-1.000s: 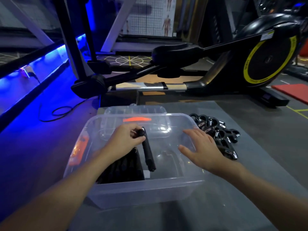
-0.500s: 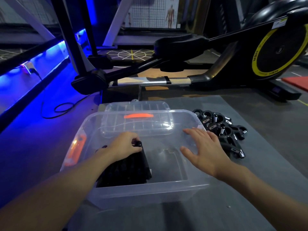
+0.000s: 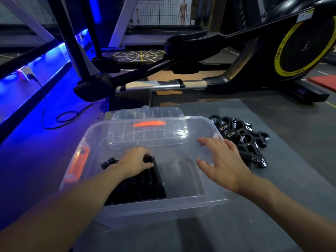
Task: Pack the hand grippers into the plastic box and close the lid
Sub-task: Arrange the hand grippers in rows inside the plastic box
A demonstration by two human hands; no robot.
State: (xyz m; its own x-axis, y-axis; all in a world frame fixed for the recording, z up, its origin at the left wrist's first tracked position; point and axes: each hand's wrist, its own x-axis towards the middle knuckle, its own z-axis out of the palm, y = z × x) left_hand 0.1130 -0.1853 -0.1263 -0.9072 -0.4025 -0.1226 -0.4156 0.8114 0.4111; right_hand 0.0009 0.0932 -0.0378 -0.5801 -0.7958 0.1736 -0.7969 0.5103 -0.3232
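**A:** Where are the hand grippers?

**B:** In two lots; the packed hand grippers (image 3: 143,186) lie side by side in the left part of the clear plastic box (image 3: 163,210), black handles running front to back; the loose hand grippers (image 3: 241,137) sit heaped on the grey tabletop (image 3: 281,197), just beside the box's right wall.

**A:** And the hands?

**B:** The left hand (image 3: 134,161) is down inside the box, fingers curled over the far ends of the packed ones, gripping them; the right hand (image 3: 223,160) is spread, fingers apart, palm down over the box's right rim; whether it touches the rim I cannot tell.

**A:** The lid?

**B:** The clear lid (image 3: 145,113) is off; it sits behind the box, partly seen through the far wall; a far orange clip (image 3: 149,124) shows at that wall, and a left orange clip (image 3: 78,164) on the left one.

**A:** Beyond that?

**B:** A black elliptical trainer (image 3: 300,51) with a yellow-ringed flywheel stands past the tabletop; a black cable (image 3: 60,117) loops on the blue-lit floor to the left.
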